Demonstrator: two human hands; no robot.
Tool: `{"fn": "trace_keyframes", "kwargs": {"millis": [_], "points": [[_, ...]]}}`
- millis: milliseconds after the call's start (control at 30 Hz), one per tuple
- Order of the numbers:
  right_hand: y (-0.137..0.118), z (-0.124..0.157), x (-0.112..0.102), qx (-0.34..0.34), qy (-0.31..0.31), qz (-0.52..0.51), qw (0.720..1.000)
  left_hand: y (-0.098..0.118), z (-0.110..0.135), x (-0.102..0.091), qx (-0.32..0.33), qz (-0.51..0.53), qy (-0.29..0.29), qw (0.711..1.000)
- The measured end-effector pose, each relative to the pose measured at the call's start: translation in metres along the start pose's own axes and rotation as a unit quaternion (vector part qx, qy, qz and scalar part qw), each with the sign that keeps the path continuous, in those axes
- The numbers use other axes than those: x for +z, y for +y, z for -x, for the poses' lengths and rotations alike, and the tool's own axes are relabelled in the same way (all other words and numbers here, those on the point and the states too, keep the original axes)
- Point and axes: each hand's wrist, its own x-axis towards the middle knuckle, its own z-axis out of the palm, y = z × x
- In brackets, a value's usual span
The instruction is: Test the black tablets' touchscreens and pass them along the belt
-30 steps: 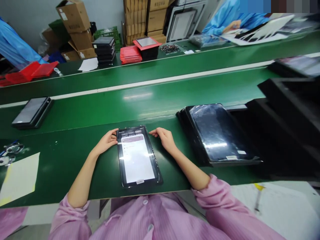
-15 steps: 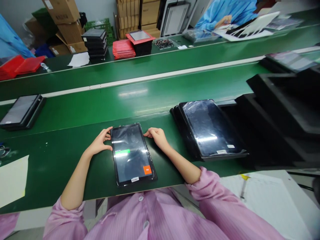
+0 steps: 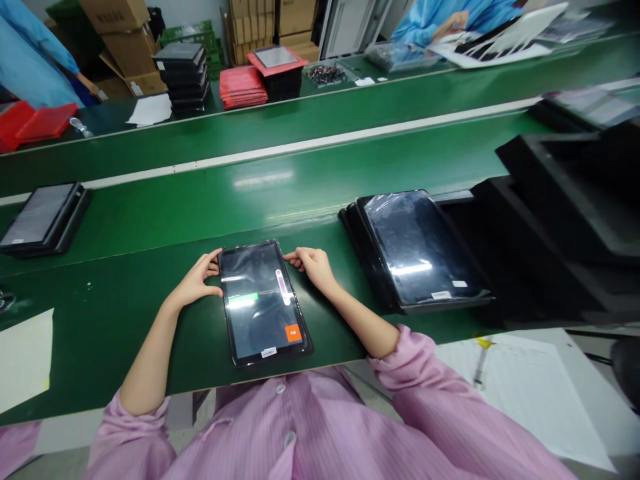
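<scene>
A black tablet (image 3: 260, 307) lies face up on the green bench before me, its screen lit with a green bar, an orange box and a white-and-purple slider near the right side. My left hand (image 3: 197, 280) is at its left edge, thumb and fingers spread apart and touching the edge. At the upper right edge is my right hand (image 3: 313, 268), its index fingertip against the tablet's side and the other fingers curled in with nothing in them. To the right, a stack of tablets (image 3: 420, 250) with film on the top one sits beside black trays (image 3: 540, 240).
Two stacked tablets (image 3: 40, 217) lie at the far left. Yellowish paper (image 3: 25, 360) is at the left front. White sheets (image 3: 530, 387) with a yellow-topped tool rest at lower right. Across the bench are red sleeves (image 3: 243, 87), dark stacked devices (image 3: 185, 77) and a co-worker's blue sleeve (image 3: 415, 27).
A slider has appeared on the tablet's screen near my right hand. Both hands stay at the tablet's edges. At the far left, another person's blue-sleeved arm now reaches further into view.
</scene>
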Motion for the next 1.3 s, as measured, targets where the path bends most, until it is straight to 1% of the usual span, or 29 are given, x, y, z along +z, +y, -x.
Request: {"fn": "trace_keyframes", "kwargs": {"millis": [233, 333, 467, 567, 667, 800, 867, 900, 967, 1033, 1067, 1133, 1200, 1267, 1300], "points": [[0.001, -0.004, -0.003, 0.003, -0.037, -0.012, 0.999, -0.002, 0.0, 0.0, 0.001, 0.0, -0.002, 1.0], [-0.001, -0.003, -0.003, -0.011, -0.033, 0.0, 0.999, -0.004, 0.001, 0.0, 0.003, 0.001, -0.001, 1.0], [-0.007, 0.004, -0.003, -0.075, 0.002, 0.023, 0.997, -0.005, 0.0, 0.0, 0.007, 0.002, 0.002, 1.0], [-0.012, 0.01, -0.004, -0.149, -0.005, 0.05, 0.987, -0.006, 0.0, 0.0, 0.008, 0.003, -0.001, 1.0], [-0.017, 0.015, -0.005, -0.258, -0.045, 0.1, 0.96, -0.008, 0.0, -0.001, 0.01, 0.008, -0.008, 1.0], [-0.02, 0.023, 0.0, -0.387, -0.127, 0.176, 0.896, -0.012, 0.0, -0.001, 0.018, 0.016, -0.009, 1.0], [-0.02, 0.027, 0.005, -0.424, -0.155, 0.206, 0.868, -0.012, 0.0, -0.001, 0.015, 0.017, -0.008, 1.0], [-0.019, 0.029, 0.007, -0.432, -0.165, 0.22, 0.859, -0.012, 0.0, -0.001, 0.012, 0.017, -0.008, 1.0], [-0.019, 0.032, 0.008, -0.429, -0.175, 0.25, 0.85, -0.01, 0.0, -0.001, 0.008, 0.02, -0.005, 1.0], [-0.018, 0.033, 0.007, -0.418, -0.165, 0.266, 0.853, -0.009, 0.0, 0.0, 0.011, 0.028, -0.002, 1.0], [-0.019, 0.032, 0.005, -0.411, -0.148, 0.257, 0.862, -0.009, 0.0, 0.001, 0.018, 0.034, 0.0, 0.999], [-0.019, 0.027, -0.001, -0.375, -0.084, 0.205, 0.9, -0.011, 0.0, 0.001, 0.036, 0.043, 0.005, 0.998], [-0.019, 0.021, -0.006, -0.308, 0.004, 0.15, 0.939, -0.015, 0.0, 0.001, 0.047, 0.044, 0.008, 0.998], [-0.017, 0.014, -0.01, -0.244, 0.069, 0.123, 0.96, -0.018, 0.0, 0.001, 0.041, 0.046, 0.008, 0.998], [-0.016, 0.011, -0.01, -0.224, 0.083, 0.118, 0.964, -0.018, 0.0, 0.001, 0.035, 0.047, 0.003, 0.998]]}}
